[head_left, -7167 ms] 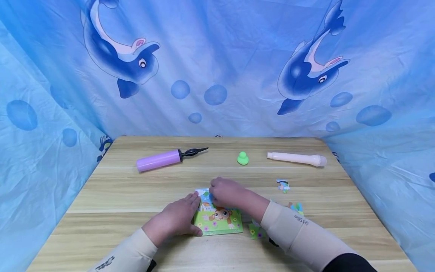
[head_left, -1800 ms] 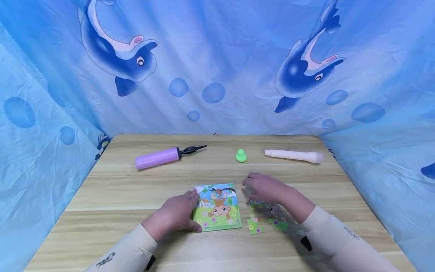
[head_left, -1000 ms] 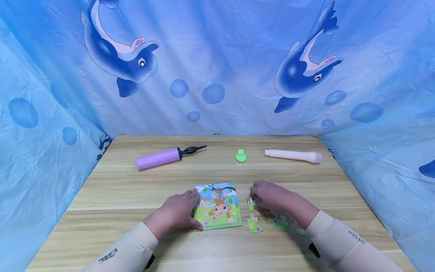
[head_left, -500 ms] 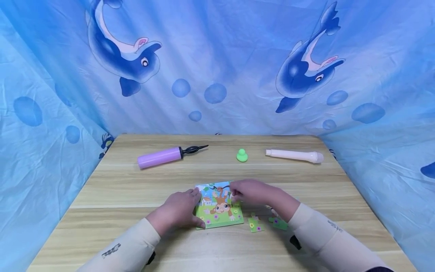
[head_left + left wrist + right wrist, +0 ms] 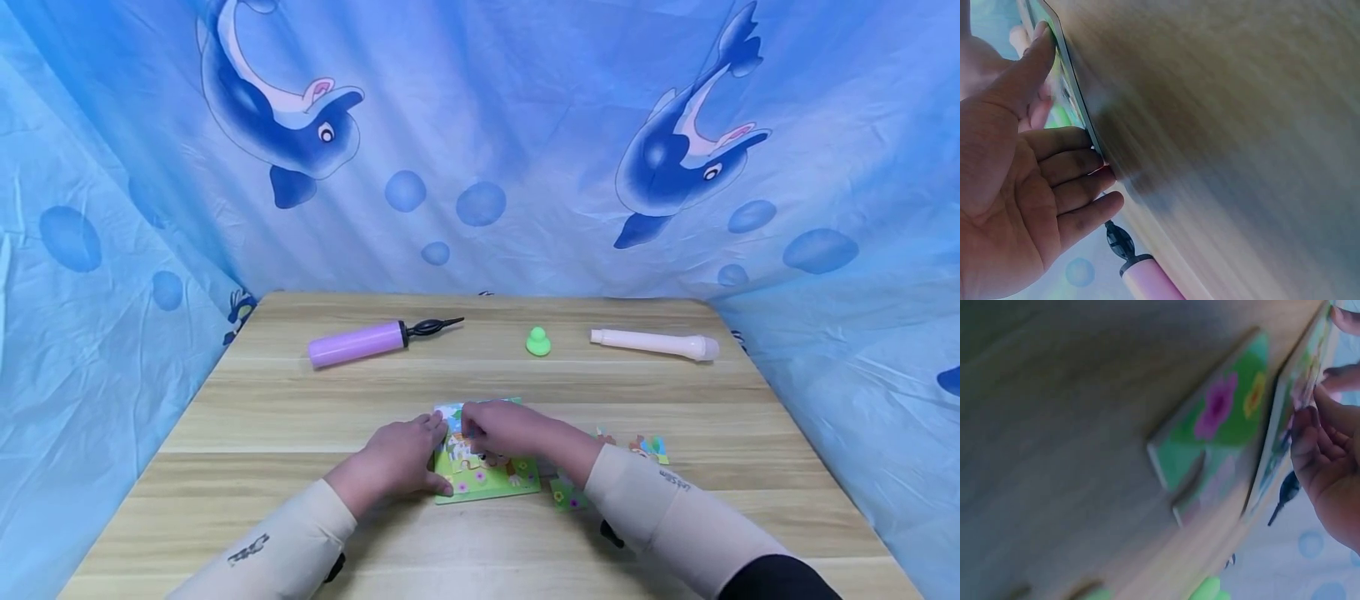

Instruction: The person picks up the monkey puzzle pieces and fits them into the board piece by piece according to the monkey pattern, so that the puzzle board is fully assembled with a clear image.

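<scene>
A square picture puzzle (image 5: 487,494) with a monkey on green and blue lies on the wooden table. My left hand (image 5: 399,454) rests along its left side. In the left wrist view, the straight fingers (image 5: 1072,165) and thumb touch the edge of the puzzle board (image 5: 1074,87). Over the board's left half, my right hand (image 5: 501,427) pinches a puzzle piece (image 5: 463,458), partly hidden by the fingers. Just right of the board lies a green flowered piece (image 5: 564,493), seen close up in the right wrist view as a blurred flowered piece (image 5: 1235,406).
More loose pieces (image 5: 651,448) lie partly behind the right forearm. Along the back of the table (image 5: 262,500) are a purple balloon pump (image 5: 358,343), a small green knobbed object (image 5: 537,342) and a pale microphone-shaped stick (image 5: 654,343). A dolphin-print curtain (image 5: 555,125) surrounds the table.
My right hand took up a fence-patterned piece from right of the board and moved it left over the board. The left hand stays at the board's left edge.
</scene>
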`<act>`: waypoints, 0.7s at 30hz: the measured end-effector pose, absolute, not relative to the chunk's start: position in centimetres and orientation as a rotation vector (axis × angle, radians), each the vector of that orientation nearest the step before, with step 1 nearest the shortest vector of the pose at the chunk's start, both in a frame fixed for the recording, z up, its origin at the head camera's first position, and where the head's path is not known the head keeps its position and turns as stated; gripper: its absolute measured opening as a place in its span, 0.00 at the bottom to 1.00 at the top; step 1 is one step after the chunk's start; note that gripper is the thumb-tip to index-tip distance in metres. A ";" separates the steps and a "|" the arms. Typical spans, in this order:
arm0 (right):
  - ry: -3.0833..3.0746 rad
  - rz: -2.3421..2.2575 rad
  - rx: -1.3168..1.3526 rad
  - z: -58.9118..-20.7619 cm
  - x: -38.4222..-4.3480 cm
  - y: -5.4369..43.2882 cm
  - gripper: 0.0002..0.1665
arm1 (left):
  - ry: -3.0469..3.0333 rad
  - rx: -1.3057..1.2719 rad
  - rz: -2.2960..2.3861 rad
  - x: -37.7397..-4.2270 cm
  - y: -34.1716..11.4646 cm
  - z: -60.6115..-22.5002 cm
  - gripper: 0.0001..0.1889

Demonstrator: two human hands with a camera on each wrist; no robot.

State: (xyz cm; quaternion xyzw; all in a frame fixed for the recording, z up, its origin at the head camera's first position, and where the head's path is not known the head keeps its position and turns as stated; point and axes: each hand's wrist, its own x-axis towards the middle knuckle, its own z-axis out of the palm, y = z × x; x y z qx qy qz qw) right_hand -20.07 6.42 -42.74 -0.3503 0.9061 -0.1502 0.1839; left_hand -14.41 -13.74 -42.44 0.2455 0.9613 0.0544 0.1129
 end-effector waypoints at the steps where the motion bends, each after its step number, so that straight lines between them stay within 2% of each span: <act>1: 2.574 -0.415 -0.985 -42.9 -20.1 6.2 0.06 | 2.819 0.720 0.164 -14.4 -13.8 -42.4 0.52; 11: 2.601 -0.205 -1.084 -43.0 -19.5 6.1 0.17 | 2.808 0.712 0.174 -14.4 -13.7 -42.4 0.52; 21: 2.633 -0.287 -0.982 -43.4 -19.5 5.6 0.17 | 2.812 0.712 0.157 -14.3 -13.7 -42.4 0.53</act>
